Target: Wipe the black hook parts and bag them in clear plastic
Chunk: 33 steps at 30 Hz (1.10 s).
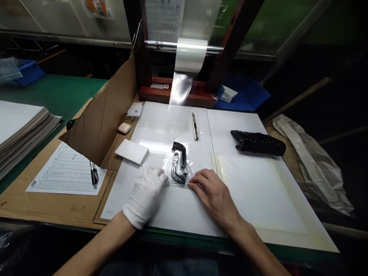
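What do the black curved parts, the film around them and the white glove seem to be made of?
Black parts: likely moulded plastic, semi-gloss, soft highlights along the edges. Film: thin clear plastic, glossy; it crinkles, glares, and the parts show through. Glove: probably knit fabric, matte white, no shine.

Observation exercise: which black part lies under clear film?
The curved black part between the left hand and right hand; the long black stack lies uncovered.

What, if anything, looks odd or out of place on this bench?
Only the left hand wears a white glove; the right hand is bare, both touching clear film around the black curved parts. Nothing looks spilled or broken.
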{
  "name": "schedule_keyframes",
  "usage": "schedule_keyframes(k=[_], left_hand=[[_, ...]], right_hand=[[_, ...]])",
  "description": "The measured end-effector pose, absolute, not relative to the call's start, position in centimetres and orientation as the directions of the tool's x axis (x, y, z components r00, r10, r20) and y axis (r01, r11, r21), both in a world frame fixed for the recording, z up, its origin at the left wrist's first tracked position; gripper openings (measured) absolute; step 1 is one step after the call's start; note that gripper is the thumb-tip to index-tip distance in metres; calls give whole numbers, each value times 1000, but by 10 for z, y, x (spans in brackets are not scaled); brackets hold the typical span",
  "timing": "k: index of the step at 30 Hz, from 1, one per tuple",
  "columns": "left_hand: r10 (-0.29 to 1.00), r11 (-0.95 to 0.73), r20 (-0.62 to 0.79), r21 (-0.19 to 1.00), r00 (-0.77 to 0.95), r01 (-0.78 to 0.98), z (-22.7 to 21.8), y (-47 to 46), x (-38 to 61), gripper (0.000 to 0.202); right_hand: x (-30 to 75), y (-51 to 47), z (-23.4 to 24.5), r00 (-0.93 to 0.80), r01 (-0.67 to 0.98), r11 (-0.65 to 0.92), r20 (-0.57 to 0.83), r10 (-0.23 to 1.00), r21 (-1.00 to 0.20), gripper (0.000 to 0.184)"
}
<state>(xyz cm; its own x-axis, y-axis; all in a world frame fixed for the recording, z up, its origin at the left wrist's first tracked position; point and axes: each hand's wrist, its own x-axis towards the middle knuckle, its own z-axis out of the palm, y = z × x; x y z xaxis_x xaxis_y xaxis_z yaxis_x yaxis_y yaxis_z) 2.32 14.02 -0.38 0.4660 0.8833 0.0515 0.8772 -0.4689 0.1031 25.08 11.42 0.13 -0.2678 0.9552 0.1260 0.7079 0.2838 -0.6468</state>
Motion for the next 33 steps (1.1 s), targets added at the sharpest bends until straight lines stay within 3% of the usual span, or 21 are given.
schedule_keyframes(k=[10,14,22,33], left_hand=[[690,-709,-15,189,724,680,45,132,23,22],[686,-720,1,139,727,680,57,177,58,23],[624,-772,-183,5,759,636,54,234,85,18],[475,-876,-226,-30,851,481,52,252,81,23]], right_hand=[[253,72,-3,-357,647,411,221,907,-642,11],[254,69,-11,-341,634,413,243,908,-653,9],[256,72,-17,-336,590,426,271,902,-686,13],[255,72,-19,-318,560,398,255,913,-726,13]])
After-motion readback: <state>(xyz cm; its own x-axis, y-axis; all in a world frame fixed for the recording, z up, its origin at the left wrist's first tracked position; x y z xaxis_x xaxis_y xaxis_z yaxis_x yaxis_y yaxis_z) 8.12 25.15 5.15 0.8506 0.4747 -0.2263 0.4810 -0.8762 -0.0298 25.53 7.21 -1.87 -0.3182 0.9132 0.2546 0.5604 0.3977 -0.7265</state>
